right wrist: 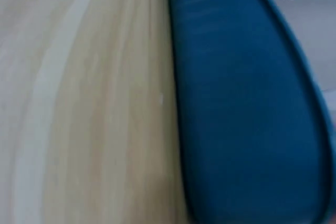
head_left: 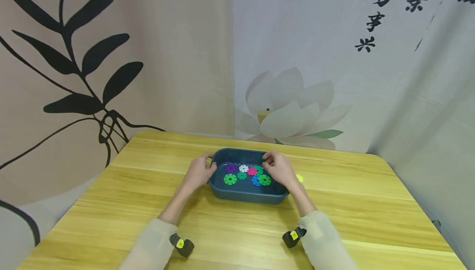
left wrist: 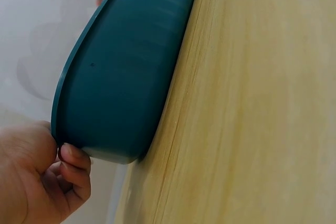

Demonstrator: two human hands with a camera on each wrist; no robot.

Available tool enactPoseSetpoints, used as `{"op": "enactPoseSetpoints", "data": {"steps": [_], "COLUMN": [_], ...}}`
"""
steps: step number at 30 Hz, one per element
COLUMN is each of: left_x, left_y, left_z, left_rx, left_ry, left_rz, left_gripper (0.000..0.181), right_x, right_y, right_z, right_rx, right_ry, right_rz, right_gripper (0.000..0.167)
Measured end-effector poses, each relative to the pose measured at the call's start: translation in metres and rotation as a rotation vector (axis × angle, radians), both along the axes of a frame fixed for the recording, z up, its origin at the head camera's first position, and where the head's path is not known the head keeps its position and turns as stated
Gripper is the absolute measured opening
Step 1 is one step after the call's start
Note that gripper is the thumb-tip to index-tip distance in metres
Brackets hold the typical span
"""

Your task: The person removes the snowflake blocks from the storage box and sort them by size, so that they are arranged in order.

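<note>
The left sleeve is pale cream, plain and softly creased, its cuff ending short of the bare left hand. On the left sleeve's inner side sits a blocky black camera marked with a bright yellow square. To the right of the left sleeve is a matching cream right sleeve, below a bare right hand; its side facing the left sleeve carries a second black camera, likewise yellow-marked.

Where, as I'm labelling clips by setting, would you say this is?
Probably an indoor recording corner, perhaps staged: printed curtains hang around a wooden table, and the person seated or standing there wears wrist cameras.
</note>
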State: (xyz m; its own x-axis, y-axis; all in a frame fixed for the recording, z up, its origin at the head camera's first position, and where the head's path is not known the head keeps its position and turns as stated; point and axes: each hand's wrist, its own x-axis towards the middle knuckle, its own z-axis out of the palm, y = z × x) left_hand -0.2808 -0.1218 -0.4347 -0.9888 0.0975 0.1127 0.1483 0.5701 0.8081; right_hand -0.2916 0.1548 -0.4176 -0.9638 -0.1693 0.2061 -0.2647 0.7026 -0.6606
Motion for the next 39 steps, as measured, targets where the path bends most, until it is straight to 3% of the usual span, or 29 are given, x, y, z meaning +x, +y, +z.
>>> {"op": "enactPoseSetpoints", "data": {"steps": [8,16,23,33,39], "left_x": [0.000,0.000,0.001,-0.001,-0.001], "left_y": [-0.001,0.000,0.000,-0.001,-0.001], "left_z": [0.000,0.000,0.000,-0.002,-0.001], "left_rx": [-0.005,-0.003,-0.010,-0.007,0.000], "left_ry": [0.001,-0.001,0.007,0.000,-0.002], "left_rz": [0.001,0.012,0.004,-0.007,-0.004], "left_gripper": [0.039,0.037,0.039,0.041,0.040], "right_x": [-0.011,-0.014,-0.013,-0.013,-0.013], "right_y": [-0.016,-0.023,-0.020,-0.021,-0.022], "right_z": [-0.009,-0.014,-0.018,-0.018,-0.017], "right_rx": [0.051,0.169,0.168,0.167,0.168], "right_ry": [-0.085,-0.164,-0.170,-0.191,-0.188], "right_rz": [0.041,0.071,0.060,0.048,0.045], "right_gripper": [0.023,0.030,0.012,0.026,0.012]}}
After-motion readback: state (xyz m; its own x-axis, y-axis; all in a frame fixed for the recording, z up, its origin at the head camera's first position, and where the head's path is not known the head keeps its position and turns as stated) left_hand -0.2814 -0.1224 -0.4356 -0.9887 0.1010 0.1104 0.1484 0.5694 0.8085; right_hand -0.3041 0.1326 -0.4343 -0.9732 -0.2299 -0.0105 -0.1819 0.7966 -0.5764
